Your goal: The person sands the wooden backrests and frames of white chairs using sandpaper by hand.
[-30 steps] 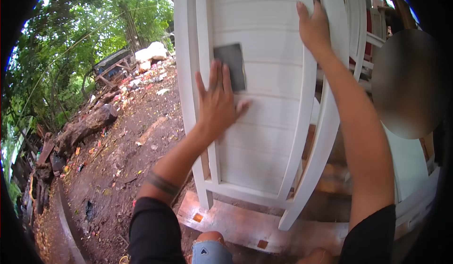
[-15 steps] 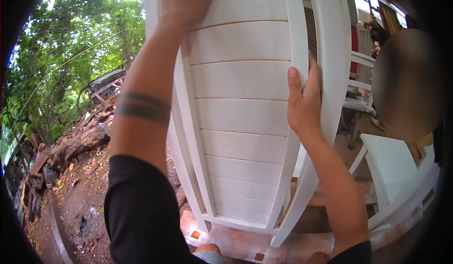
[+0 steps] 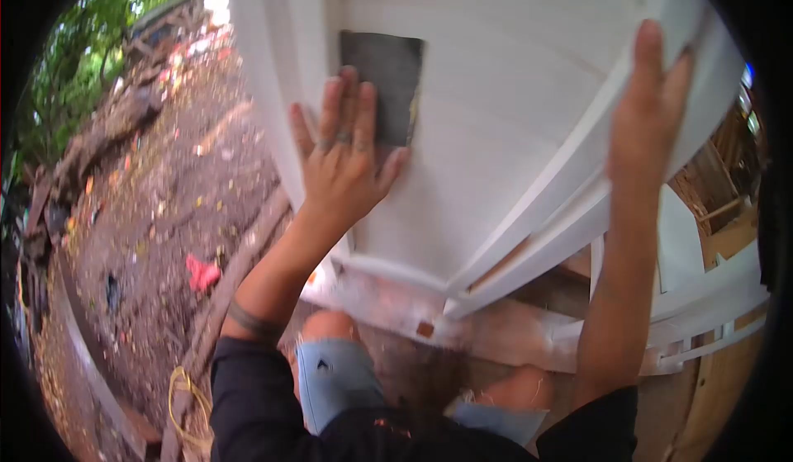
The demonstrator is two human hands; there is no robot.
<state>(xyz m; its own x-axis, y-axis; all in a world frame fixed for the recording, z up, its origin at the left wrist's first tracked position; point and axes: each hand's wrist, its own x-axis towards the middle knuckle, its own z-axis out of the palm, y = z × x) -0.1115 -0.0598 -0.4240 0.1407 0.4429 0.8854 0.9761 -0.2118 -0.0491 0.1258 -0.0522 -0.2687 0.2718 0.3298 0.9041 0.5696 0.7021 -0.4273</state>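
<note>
A large white slatted wooden panel (image 3: 496,132) with a raised frame stands in front of me. My left hand (image 3: 343,161) lies with outstretched fingers over a dark sheet of sandpaper (image 3: 388,74), holding it against the panel's lower left part. The sheet's upper and right portions stick out beyond the fingers. At the right, my right hand (image 3: 648,123) grips the panel's side rail, its thumb in front and its fingers reaching around the edge. Motion blurs the right hand somewhat.
On the left is littered ground with a red scrap (image 3: 202,272), a yellow cord (image 3: 186,408) and a metal strip (image 3: 95,379). More white wooden furniture (image 3: 710,289) stands at the right. My knees are close below the panel, above a tiled floor edge.
My left hand has come down from the top of the panel with the sandpaper. The view has tilted downward. My right hand still grips the panel's side, now higher in view.
</note>
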